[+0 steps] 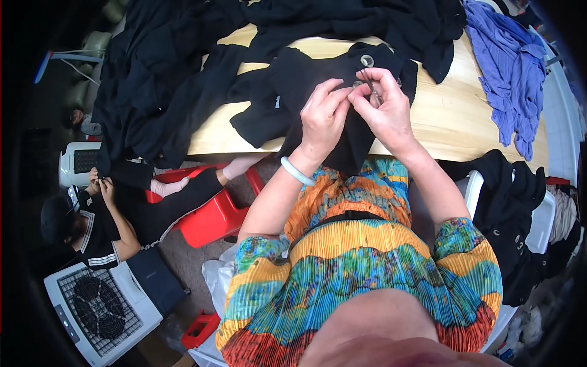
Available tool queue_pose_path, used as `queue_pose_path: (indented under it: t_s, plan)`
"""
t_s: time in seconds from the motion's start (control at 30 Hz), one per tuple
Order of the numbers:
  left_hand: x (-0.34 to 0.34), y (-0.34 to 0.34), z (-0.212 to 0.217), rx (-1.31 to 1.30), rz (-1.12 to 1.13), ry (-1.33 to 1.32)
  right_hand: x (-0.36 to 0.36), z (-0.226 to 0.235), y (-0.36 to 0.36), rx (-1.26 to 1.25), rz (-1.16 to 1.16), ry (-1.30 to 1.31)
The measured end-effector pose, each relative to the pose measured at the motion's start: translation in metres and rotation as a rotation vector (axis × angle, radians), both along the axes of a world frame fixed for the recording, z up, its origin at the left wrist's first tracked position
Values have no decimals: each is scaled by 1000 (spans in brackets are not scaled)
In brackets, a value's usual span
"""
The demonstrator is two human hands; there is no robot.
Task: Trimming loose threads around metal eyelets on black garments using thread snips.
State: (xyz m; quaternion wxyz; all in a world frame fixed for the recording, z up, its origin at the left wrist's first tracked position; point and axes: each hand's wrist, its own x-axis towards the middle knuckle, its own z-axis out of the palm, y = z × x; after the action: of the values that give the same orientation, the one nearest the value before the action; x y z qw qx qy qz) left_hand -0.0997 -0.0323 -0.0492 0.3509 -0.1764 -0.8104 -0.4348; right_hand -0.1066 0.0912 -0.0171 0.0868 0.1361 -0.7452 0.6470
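Note:
A black knitted garment (306,73) lies over the table's near edge and hangs toward my lap. Both my hands are raised above it, fingertips meeting. My left hand (323,116) is closed in a pinch; what lies between its fingertips is too small to make out. My right hand (388,113) is closed around a slim dark metal tool (369,79), which looks like small thread snips, pointing up and away from me. A pale round button (367,60) shows on the garment just beyond the fingers, and another greyish one is partly hidden by them.
More black garments (153,73) are heaped on the wooden table (449,122), with a blue-violet one (507,67) at its right. Black clothes (507,214) fill a white bin at my right. On the left, another person (92,226) sits near a red stool (214,220) and a fan unit (101,306).

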Motion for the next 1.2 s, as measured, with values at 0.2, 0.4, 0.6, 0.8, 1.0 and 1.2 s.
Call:
queue_pose_path:
  t_s: [0.2,0.4,0.6,0.8,1.0,1.2]
  plan:
    - [-6,1,0,8,-12,-11,-5,-2,1,39,-5,34]
    - [-7,2,1,92,-102,-97,-7,3,4,99,-5,-29]
    - [-10,2,2,100,-114,-127,-7,2,6,121,3,45]
    - [-9,5,8,201,-189,-256,-5,10,10,134,18,5]
    - [-13,6,5,95,-174,-127,-2,15,15,183,36,-11]
    - [-10,8,10,397,-254,-380,0,13,17,89,15,-12]
